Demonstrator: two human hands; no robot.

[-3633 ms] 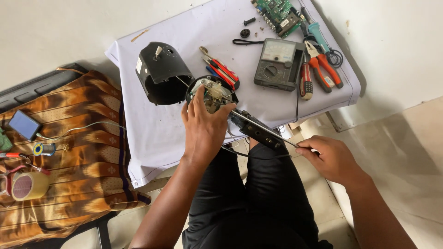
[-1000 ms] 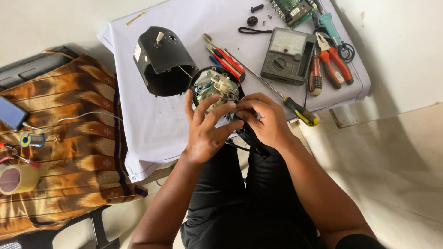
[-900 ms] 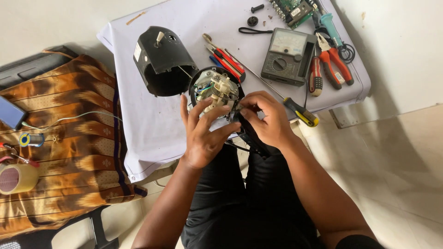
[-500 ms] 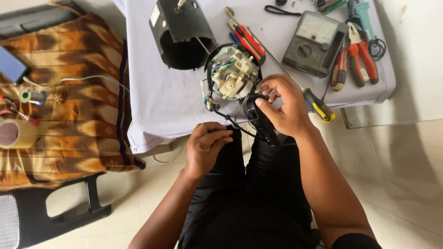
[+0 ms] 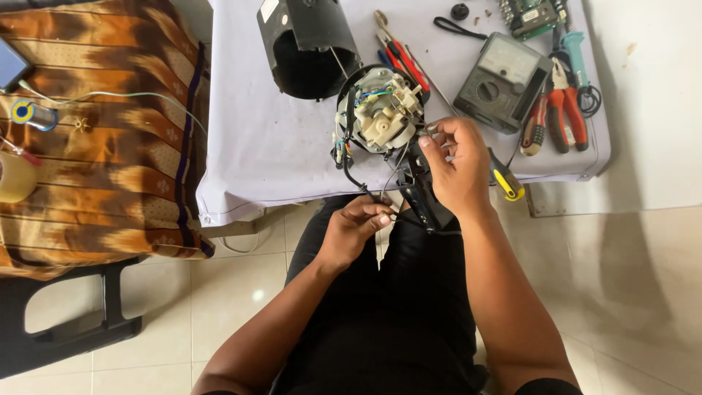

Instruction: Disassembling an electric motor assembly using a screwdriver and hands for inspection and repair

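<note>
Fingers of my right hand (image 5: 457, 164) pinch the motor (image 5: 380, 117) at the table's (image 5: 256, 146) front edge; my left hand (image 5: 355, 230) grips its black wire (image 5: 355, 179), keeping it taut

- Black housing (image 5: 311, 44) stands far left of my grey multimeter (image 5: 501, 80).
- Red pliers (image 5: 563, 110) lie just right of it.
- Green circuit board (image 5: 532, 14) sits behind it.

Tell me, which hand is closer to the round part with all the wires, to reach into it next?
Probably the right hand. Its fingertips are up at the edge of the round wired assembly on the white table. The left hand sits lower, below the table edge, pinching a thin black wire.
</note>
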